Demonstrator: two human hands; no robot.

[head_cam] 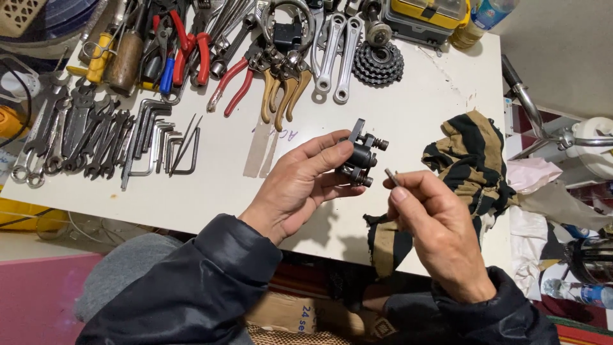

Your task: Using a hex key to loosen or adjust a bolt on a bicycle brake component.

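Note:
My left hand (300, 185) grips a small black metal brake caliper (361, 154) with bolts and springs sticking out of its right side, held above the white table (415, 102). My right hand (434, 223) pinches a short grey metal pin (391, 176) between thumb and forefinger, its tip a little right of the caliper and not touching it. Both arms wear dark jacket sleeves.
A tan and black striped rag (469, 160) lies at the right. Hex keys (159, 137) and spanners (76, 131) lie at the left. Red-handled pliers (230, 80), wrenches (332, 54) and a toothed sprocket cluster (378, 62) line the far edge. A yellow case (424, 13) stands behind.

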